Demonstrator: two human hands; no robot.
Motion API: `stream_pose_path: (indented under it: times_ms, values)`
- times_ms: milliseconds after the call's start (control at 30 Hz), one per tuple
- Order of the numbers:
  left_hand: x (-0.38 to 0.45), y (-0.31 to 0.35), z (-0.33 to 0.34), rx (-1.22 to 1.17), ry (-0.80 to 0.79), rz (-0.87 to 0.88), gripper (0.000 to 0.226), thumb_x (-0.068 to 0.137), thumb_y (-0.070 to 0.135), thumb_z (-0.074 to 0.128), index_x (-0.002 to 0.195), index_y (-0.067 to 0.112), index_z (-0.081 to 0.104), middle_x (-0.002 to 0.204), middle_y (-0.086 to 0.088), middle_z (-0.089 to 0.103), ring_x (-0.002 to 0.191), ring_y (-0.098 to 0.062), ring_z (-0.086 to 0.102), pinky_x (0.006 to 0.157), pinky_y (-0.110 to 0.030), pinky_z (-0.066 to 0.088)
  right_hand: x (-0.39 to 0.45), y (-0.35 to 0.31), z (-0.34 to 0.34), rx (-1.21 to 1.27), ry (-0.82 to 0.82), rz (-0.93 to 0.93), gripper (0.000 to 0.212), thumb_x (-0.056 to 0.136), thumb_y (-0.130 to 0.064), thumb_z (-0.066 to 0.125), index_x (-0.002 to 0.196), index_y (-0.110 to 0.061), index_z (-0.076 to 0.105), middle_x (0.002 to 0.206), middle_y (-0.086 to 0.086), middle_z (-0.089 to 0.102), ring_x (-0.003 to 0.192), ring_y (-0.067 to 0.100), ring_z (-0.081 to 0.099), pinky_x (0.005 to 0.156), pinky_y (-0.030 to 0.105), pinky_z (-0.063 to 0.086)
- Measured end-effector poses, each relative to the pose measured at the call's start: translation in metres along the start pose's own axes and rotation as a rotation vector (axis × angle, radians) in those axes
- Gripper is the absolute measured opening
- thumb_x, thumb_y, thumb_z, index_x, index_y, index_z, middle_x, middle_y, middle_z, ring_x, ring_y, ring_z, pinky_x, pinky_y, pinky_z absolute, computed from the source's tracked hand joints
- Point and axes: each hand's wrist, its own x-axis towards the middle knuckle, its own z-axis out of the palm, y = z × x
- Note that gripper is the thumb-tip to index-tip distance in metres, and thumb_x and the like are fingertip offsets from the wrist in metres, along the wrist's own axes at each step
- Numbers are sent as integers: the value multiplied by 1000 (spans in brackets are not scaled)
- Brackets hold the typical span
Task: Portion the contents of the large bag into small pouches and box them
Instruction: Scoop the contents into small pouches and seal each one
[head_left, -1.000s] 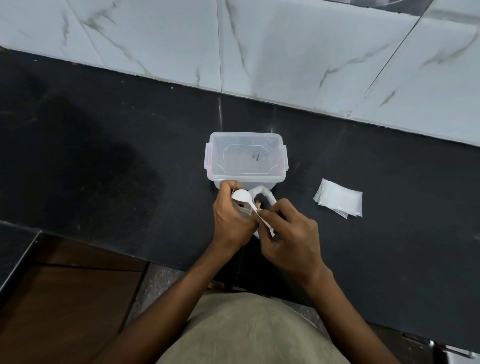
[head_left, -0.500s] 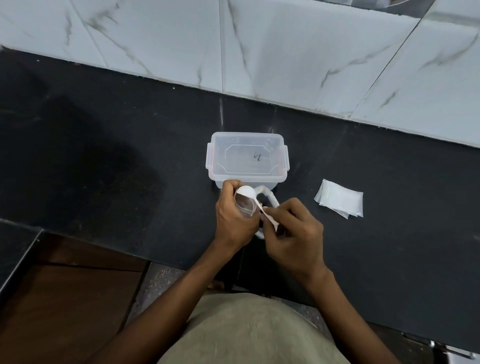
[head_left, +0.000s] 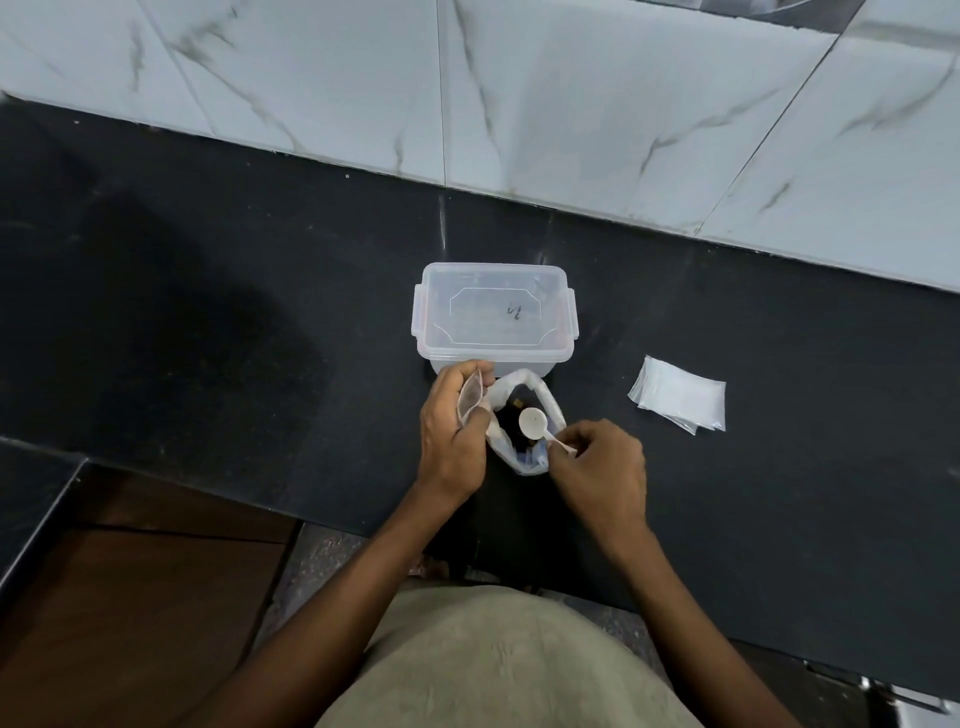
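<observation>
— Spoon (head_left: 535, 422) has swung off the pouch (head_left: 470, 399), back over the bag (head_left: 524, 415) on the table (head_left: 260, 312)!
— Right hand (head_left: 597, 467) fingers pinch its handle; left hand (head_left: 452, 441) grips the pouch. Another scoop, I'd guess; box (head_left: 493, 312) still lidded.

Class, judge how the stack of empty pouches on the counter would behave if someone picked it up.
The stack of pouches looks thin and clear, so it is probably light and floppy. The sheets are fanned unevenly, so they would likely slide apart unless pinched together.
</observation>
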Motion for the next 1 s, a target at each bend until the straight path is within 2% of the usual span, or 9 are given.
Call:
stream_pose_path:
  times_ms: [100,167,267,367,433,533,633,800,1000]
  values:
    - [2,-1,-1,26,-66,20,44,85,11,47,122,14,70,121,1,53,124,-26,51,109,-44,44,1,-2,9,-219,10,-92,18,84,-34,67,94,-23,76,95,-1,67,83,26,66,66,29,38]
    - [4,3,-2,-34,-118,6,42,90,15,47,123,14,71,120,-9,48,125,-31,49,112,-49,42,1,-3,10,-311,29,-151,25,86,-36,67,103,-19,76,98,1,64,83,27,65,65,30,38]
    - [8,12,-6,-203,-172,-63,38,92,7,49,125,3,69,121,-22,53,123,-28,58,108,-42,46,0,-4,7,-381,190,-239,24,84,-40,70,97,-20,77,90,-1,62,77,23,62,58,28,39]
    - [8,17,-10,-242,-169,-95,35,88,7,59,122,6,69,116,-9,70,110,-16,67,95,-29,51,-1,-12,-3,-71,261,-292,17,83,-37,74,95,-26,77,91,-9,63,81,14,63,61,30,47]
    - [8,20,-11,-264,-149,-123,30,83,6,71,112,13,71,101,2,76,96,-14,71,84,-30,57,3,-20,-10,283,133,-356,20,84,-29,75,103,-23,77,95,-9,67,85,10,65,71,27,51]
    - [9,25,-10,-287,-125,-125,29,77,-8,80,99,7,68,87,-2,77,82,-18,74,75,-31,60,8,-32,-18,577,-86,-413,22,86,-15,75,108,-14,74,99,0,71,88,16,67,71,21,50]
    - [9,30,-10,-299,-129,-133,27,75,-15,78,94,-1,64,79,-3,76,75,-15,74,70,-24,59,10,-38,-18,556,-89,-428,9,87,-9,77,95,-13,76,91,-2,74,82,16,69,69,21,50]
    - [7,25,-13,-259,-67,-181,11,81,-12,74,89,-7,68,76,-4,73,72,-11,70,67,-22,56,13,-32,-16,584,-44,-338,9,88,-4,76,89,-13,77,86,-5,75,75,22,70,67,26,56]
    - [7,25,-15,-216,-51,-223,20,78,-15,73,75,4,70,72,-1,71,68,-5,67,66,-18,53,12,-28,-23,422,-138,-441,7,88,-9,76,91,-13,73,89,-4,71,81,14,67,67,20,51]
